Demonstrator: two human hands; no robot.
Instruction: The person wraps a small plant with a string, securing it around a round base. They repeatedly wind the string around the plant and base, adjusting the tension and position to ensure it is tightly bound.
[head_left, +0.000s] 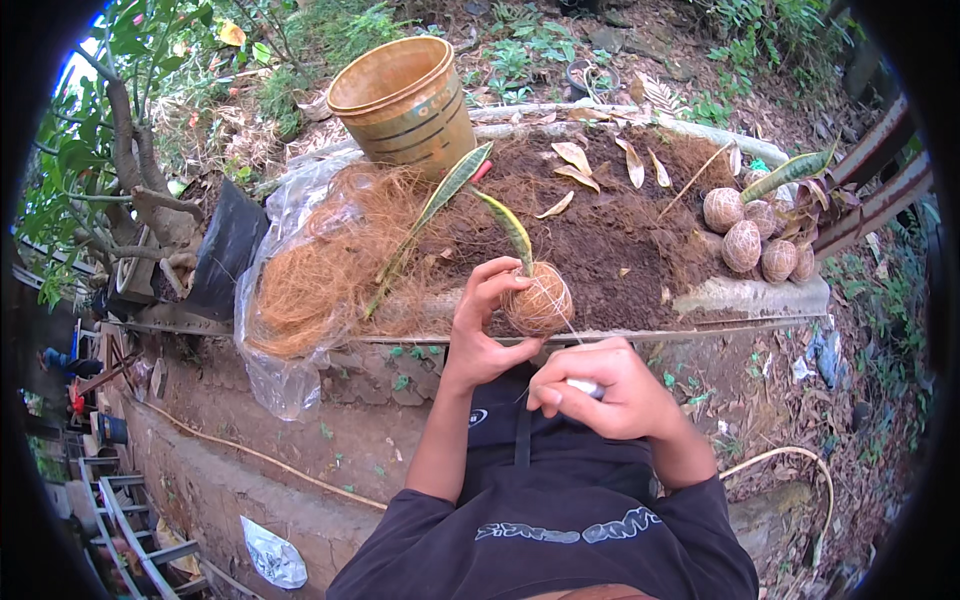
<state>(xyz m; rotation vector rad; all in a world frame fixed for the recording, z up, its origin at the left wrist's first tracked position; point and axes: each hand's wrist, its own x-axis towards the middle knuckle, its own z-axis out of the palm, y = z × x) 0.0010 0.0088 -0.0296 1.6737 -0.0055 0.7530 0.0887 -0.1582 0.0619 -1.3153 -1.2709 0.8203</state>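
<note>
My left hand (487, 326) grips a round ball of brown coconut fibre (541, 301) wound with white thread. A variegated snake plant leaf (511, 223) sticks up out of the top of the ball. From its right side a taut white thread (573, 332) runs down to my right hand (611, 390). My right fingers are closed around a small white spool (585, 388), mostly hidden by the hand. Loose snake plant leaves (431, 206) lie to the left, across the edge of a heap of coconut fibre (322, 277).
Dark soil (600, 255) with dry leaves covers the bench. A brown plastic bucket (409, 101) stands behind the fibre, which rests on a clear plastic sheet (281, 390). Several thread-wrapped balls (741, 246) are piled at right. A hose (262, 452) crosses the ground; a ladder (135, 532) lies lower left.
</note>
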